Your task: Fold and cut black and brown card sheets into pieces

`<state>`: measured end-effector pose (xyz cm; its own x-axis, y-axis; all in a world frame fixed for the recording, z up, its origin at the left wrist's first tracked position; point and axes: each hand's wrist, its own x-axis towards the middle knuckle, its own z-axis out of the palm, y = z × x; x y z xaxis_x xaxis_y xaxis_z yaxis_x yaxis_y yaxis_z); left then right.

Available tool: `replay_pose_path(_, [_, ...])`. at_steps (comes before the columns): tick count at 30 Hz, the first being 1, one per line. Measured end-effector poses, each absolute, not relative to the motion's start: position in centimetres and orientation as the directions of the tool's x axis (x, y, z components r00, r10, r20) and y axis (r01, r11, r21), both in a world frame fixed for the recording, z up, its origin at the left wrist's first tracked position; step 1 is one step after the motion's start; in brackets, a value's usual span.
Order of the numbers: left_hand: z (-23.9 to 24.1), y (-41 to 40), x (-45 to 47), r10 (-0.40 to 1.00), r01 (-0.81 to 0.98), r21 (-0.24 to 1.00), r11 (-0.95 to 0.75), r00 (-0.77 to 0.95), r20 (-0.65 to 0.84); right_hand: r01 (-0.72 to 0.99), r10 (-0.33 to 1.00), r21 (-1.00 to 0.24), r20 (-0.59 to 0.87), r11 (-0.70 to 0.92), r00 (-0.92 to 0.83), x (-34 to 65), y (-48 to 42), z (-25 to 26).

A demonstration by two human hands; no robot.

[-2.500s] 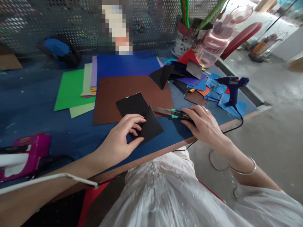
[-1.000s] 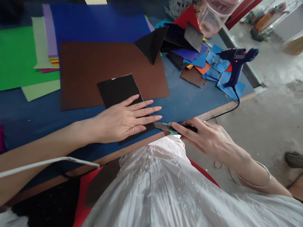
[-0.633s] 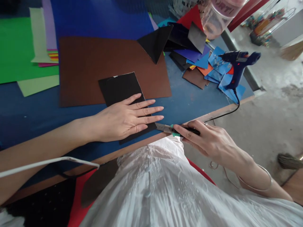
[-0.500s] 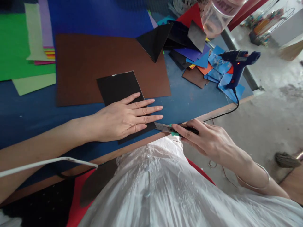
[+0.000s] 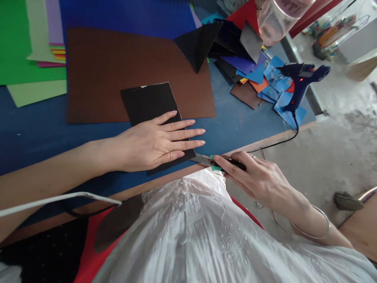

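Note:
A black sheet (image 5: 150, 100) lies at the table's front edge, its upper part over a large brown sheet (image 5: 118, 74). Flat across its middle rests my left hand (image 5: 156, 145), palm down with fingers spread, the fingertips reaching past the right edge onto the table. My right hand (image 5: 253, 171) is closed round a utility knife (image 5: 213, 162) with a black and green handle. The blade points left, its tip at the lower right corner of the black sheet. Whether the tip touches the sheet I cannot tell.
A blue glue gun (image 5: 303, 80) with a lit red light stands at the right, its cord (image 5: 277, 145) running over the table edge. Near it are coloured scraps (image 5: 249, 94), a folded black triangle (image 5: 198, 45) and a clear plastic container (image 5: 272, 23). Green sheets (image 5: 14, 47) lie left.
The view has shifted slightly. The knife tip sits a little lower against the sheet's right edge, close to the corner. My left hand stays pressed on the black sheet.

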<state>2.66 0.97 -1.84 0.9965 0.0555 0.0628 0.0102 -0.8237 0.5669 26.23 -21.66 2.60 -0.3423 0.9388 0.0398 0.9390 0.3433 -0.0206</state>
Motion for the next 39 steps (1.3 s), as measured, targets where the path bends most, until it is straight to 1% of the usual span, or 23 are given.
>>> replay_pose_path(5, [-1.7,0.9,2.7,0.058,0.029,0.583,-0.812,0.998,0.031,0.94,0.942,-0.057,0.026,0.336,-0.335,26.0,-21.6,2.8])
replay_pose_path(9, [-1.8,1.0,2.8,0.061,0.065,0.586,-0.808,0.998,-0.026,0.937,0.938,-0.032,0.038,0.347,-0.346,25.6,-21.4,2.9])
replay_pose_path(13, [-1.9,1.0,2.7,0.028,0.027,0.533,-0.846,1.0,-0.007,0.939,0.94,-0.041,0.019,0.341,-0.341,25.5,-21.5,2.9])
replay_pose_path(18, [-1.6,1.0,2.5,0.003,0.018,0.452,-0.892,0.999,-0.034,0.936,0.936,-0.024,0.024,0.352,-0.352,25.4,-21.4,2.9])
replay_pose_path(23, [-1.7,1.0,2.4,-0.003,0.001,0.412,-0.911,1.0,-0.01,0.932,0.932,-0.025,0.017,0.362,-0.361,25.2,-21.2,3.0])
replay_pose_path(26, [-1.8,1.0,2.4,-0.011,-0.005,0.401,-0.916,1.0,-0.012,0.935,0.936,-0.041,0.005,0.352,-0.352,25.1,-21.3,3.0])
replay_pose_path(30, [-1.8,1.0,2.5,-0.002,0.002,0.406,-0.914,1.0,-0.008,0.93,0.93,-0.026,0.025,0.367,-0.366,25.0,-21.1,3.0])
replay_pose_path(35, [-1.9,1.0,2.4,-0.018,-0.018,0.389,-0.921,1.0,0.003,0.933,0.935,-0.067,0.022,0.353,-0.353,24.8,-21.0,3.1])
replay_pose_path(39, [-1.9,1.0,2.3,-0.023,-0.024,0.383,-0.923,1.0,0.006,0.925,0.925,-0.039,0.044,0.379,-0.377,24.6,-20.9,3.0])
